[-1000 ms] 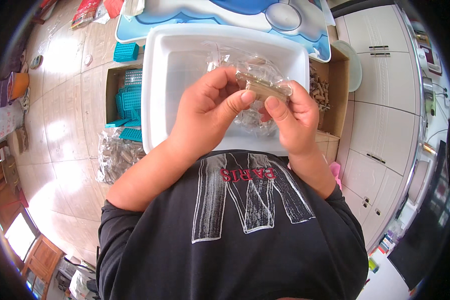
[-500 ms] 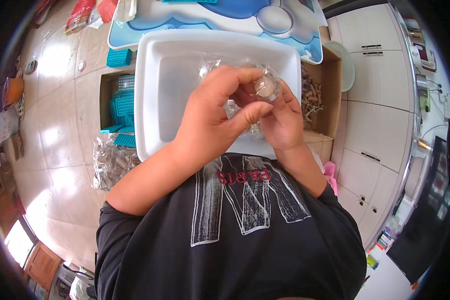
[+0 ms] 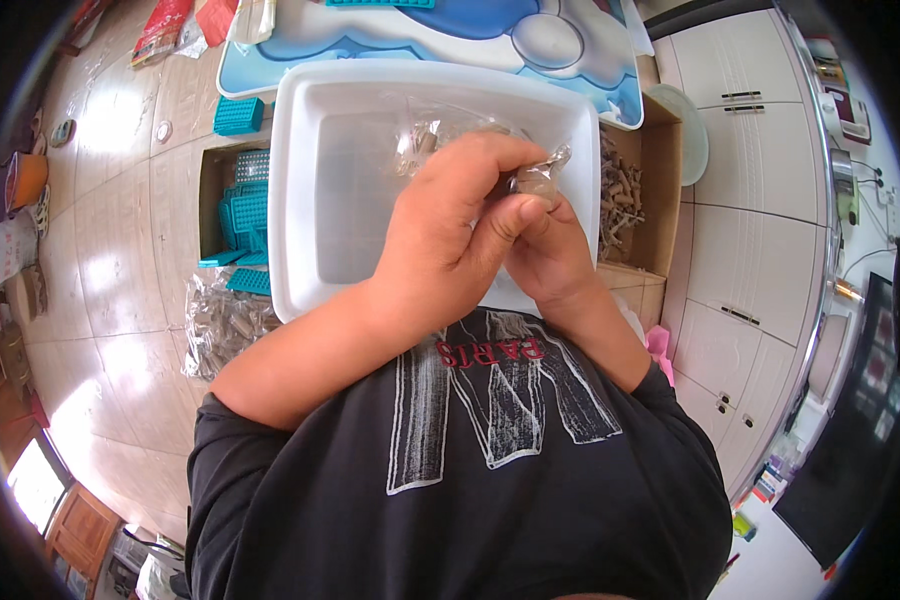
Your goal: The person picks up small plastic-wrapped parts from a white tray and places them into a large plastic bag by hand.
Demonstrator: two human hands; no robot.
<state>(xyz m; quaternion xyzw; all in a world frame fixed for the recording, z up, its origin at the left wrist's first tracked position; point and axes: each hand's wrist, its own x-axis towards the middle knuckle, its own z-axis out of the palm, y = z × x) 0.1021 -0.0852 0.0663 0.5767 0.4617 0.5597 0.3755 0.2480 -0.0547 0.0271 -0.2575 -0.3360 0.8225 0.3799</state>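
Above the white plastic tub (image 3: pixel 295 200), my left hand (image 3: pixel 445 215) and my right hand (image 3: pixel 555 250) are together, both closed on a small clear plastic packet (image 3: pixel 538 180). The packet's crumpled end sticks up past my fingertips, and something pale brownish shows through it. Its lower part is hidden by my fingers. Behind my left hand, more clear plastic packets (image 3: pixel 425 138) with brownish pieces in them lie in the tub, partly covered by the hand.
Left of the tub, a cardboard box (image 3: pixel 210 180) holds teal perforated plastic pieces (image 3: pixel 245 215), beside a clear bag of brown pieces (image 3: pixel 220 320). A cardboard box of small brown pieces (image 3: pixel 620 190) stands right. A blue-and-white cloud-patterned table (image 3: pixel 390 35) is behind.
My hands have closed in on the packet. Its round pale face was turned up before; now its twisted plastic end points up. My right fingers have curled in.
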